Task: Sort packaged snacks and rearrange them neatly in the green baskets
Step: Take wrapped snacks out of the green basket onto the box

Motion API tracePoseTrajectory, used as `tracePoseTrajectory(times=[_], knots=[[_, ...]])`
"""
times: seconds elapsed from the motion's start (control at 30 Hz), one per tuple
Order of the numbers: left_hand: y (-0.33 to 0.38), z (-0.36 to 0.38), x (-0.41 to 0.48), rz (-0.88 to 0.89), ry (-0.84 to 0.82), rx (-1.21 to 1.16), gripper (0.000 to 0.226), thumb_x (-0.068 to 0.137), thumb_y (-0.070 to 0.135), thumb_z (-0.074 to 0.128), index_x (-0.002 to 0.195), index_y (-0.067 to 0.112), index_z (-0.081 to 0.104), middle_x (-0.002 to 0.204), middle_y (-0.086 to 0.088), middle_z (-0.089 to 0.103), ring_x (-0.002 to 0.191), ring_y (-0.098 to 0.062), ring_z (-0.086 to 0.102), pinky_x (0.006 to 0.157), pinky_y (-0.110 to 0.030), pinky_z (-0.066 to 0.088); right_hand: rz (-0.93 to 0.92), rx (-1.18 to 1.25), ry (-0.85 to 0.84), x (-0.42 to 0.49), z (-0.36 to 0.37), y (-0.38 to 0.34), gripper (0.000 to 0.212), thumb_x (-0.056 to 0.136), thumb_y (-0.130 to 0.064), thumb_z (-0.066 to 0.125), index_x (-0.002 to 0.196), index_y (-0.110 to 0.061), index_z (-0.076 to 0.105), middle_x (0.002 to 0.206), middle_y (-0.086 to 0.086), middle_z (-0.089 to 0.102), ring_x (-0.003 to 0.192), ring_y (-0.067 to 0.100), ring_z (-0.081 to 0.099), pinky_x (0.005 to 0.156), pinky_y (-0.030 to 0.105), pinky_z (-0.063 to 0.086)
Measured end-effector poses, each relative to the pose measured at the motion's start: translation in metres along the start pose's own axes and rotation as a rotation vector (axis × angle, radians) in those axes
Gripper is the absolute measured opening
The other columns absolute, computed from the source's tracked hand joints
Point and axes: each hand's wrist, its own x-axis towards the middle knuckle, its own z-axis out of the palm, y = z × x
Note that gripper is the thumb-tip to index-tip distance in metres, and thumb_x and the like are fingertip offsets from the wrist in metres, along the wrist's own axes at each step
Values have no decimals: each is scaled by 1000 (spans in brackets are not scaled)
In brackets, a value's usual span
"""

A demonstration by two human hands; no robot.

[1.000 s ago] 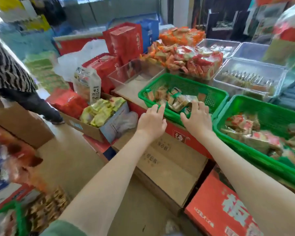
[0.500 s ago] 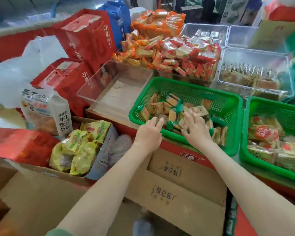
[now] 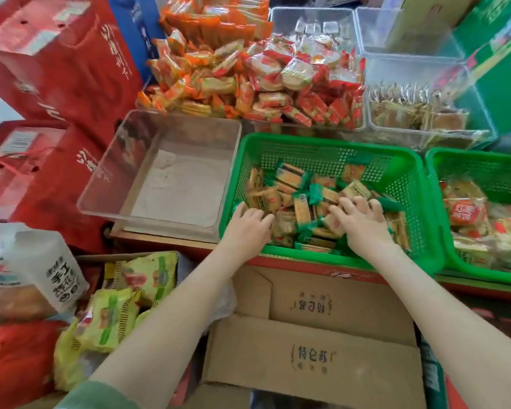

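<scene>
While both my forearms reach forward over an open cardboard box (image 3: 322, 349), a green basket (image 3: 322, 149) sits just beyond it, its near rim under my wrists. A clear plastic tub (image 3: 160, 119) stands just left of the basket, and a second green basket (image 3: 484, 163) with red-labelled packets stands just right of it. Behind them lie a heap of orange and red snack packs (image 3: 248, 78) and a clear tub of golden packets (image 3: 410, 113). Red cartons (image 3: 56, 69) stand far left, with yellow-green bags (image 3: 115, 314) below them.

My left hand (image 3: 248, 228) is in the basket's near left corner, fingers bent down onto the small yellow and green snack packets (image 3: 292, 187); I cannot tell whether it holds one. My right hand (image 3: 357, 222) rests on the packets toward the basket's middle, fingers spread and only lightly bent, gripping nothing.

The basket's long side runs left to right across my view. The packets inside lie jumbled, pointing every way.
</scene>
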Motion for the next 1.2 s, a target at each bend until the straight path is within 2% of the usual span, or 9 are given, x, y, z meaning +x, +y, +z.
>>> tracePoseTrajectory(times=[0.1,0.2,0.33,0.43,0.67,0.8,0.87,0.93,1.2], knots=[[-10,-1,5,-83,-59,113,36,99,22,41,134,17,48,134,-8,52,138,-28,33,115,-58,-2,88,54,222,-7,8,-5,68,68,-1,73,131,-13,52,124,12,51,121,32,36,99,47,19],[-6,0,0,-99,-27,100,31,98,19,43,126,16,55,128,-8,56,136,-29,36,114,-60,-3,80,217,373,-15,9,-19,62,61,-6,81,120,-7,60,109,17,56,112,31,39,97,46,22],[-2,17,-20,-72,260,3,24,93,23,46,100,12,67,105,-9,68,111,-28,60,110,-57,28,29,358,480,-32,0,-58,62,66,-20,81,122,-5,57,106,17,55,104,29,42,93,49,36],[1,40,-45,-83,374,-84,40,95,31,43,116,7,66,114,-13,67,113,-30,61,105,-54,39,-108,357,558,-47,4,-82,59,68,-19,73,123,-10,53,109,12,49,107,29,45,90,45,37],[25,70,-91,-79,352,-89,73,85,17,55,150,9,23,155,-21,26,145,-36,19,116,-56,17,-383,226,806,-68,31,-102,38,88,-24,53,125,-16,49,120,8,46,116,23,48,88,36,35],[41,95,-114,-90,302,-123,89,74,8,66,151,12,22,157,-20,14,145,-37,15,116,-55,10,-419,258,475,-89,81,-111,53,77,-23,69,126,-11,54,116,11,56,110,29,53,87,41,41],[50,109,-121,-79,238,-134,94,69,7,68,151,13,21,157,-20,13,144,-37,16,116,-54,8,-251,283,150,-95,107,-108,63,73,-20,77,131,-10,54,118,13,59,110,33,56,87,43,46],[58,124,-125,-52,180,-115,96,68,8,69,151,13,22,157,-22,17,144,-38,19,116,-53,6,-73,289,-86,-98,132,-102,61,85,-22,68,140,-11,45,127,13,54,119,35,50,93,46,44],[91,156,-121,-24,89,-171,84,60,6,76,138,5,47,145,-25,42,133,-38,43,107,-56,33,159,373,-281,-86,200,-90,67,93,-31,57,149,-13,24,143,10,38,128,29,39,97,41,40]])
